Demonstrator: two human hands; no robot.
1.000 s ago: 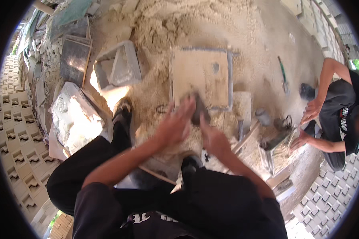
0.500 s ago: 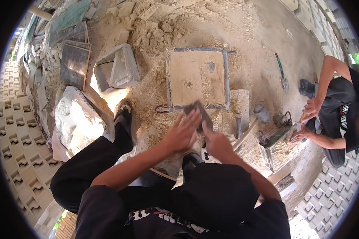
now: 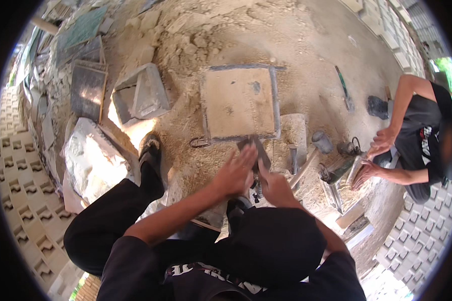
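In front of me my right hand (image 3: 277, 188) grips a dark trowel (image 3: 260, 156) by its handle, the flat blade tilted up and away from me. My left hand (image 3: 235, 174) lies against the blade's left side, its fingers stretched out and slightly blurred. Just beyond the blade's tip a square dark-edged frame (image 3: 275, 103) lies on the ground, filled level with tan sandy material (image 3: 236, 108). That surface carries a few grey marks, the largest near its upper right.
A hollow concrete block (image 3: 158, 98) and leaning dark panels (image 3: 88, 90) stand on the left. At right are a grey cup-like container (image 3: 322, 142), a hammer (image 3: 305, 169) and a green-handled tool (image 3: 344, 88). A co-worker's hands (image 3: 369, 163) work over a mould there.
The view has shifted, so the frame sits slightly left and lower. The trowel blade has turned more upright against my left hand. At right, the co-worker's hands have moved on the mould.
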